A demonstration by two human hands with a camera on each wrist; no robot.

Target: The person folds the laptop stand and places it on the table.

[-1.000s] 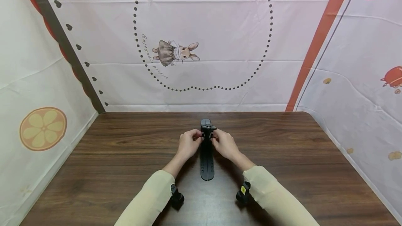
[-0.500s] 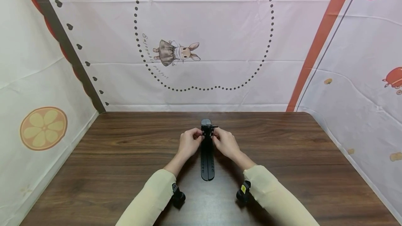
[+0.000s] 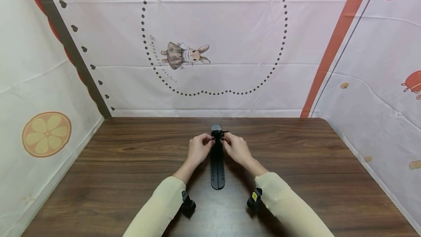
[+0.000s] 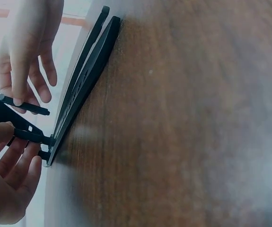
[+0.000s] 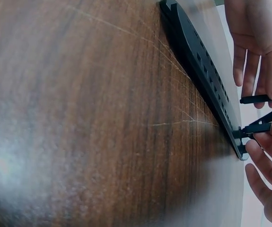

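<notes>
A black folding stand, its kind like a laptop stand, lies lengthwise on the table. Its two long base bars have rounded ends and rows of slots, and lie side by side. Slim black arms rise from the far part of the base. On the left side, my left hand pinches one of these arms between thumb and fingers. Opposite it, my right hand pinches the arm on the right. Fingers partly hide the upper joint. Both wrist views show the two hands at about the same height above the base.
The dark wooden table extends to both sides and toward the front. A pale printed cloth hangs behind the table's far edge and along both sides. Small black cameras sit on both wrists.
The stand's top piece has tipped, so it now looks like a thinner line from above. Both hands keep their grip and have shifted only slightly.
</notes>
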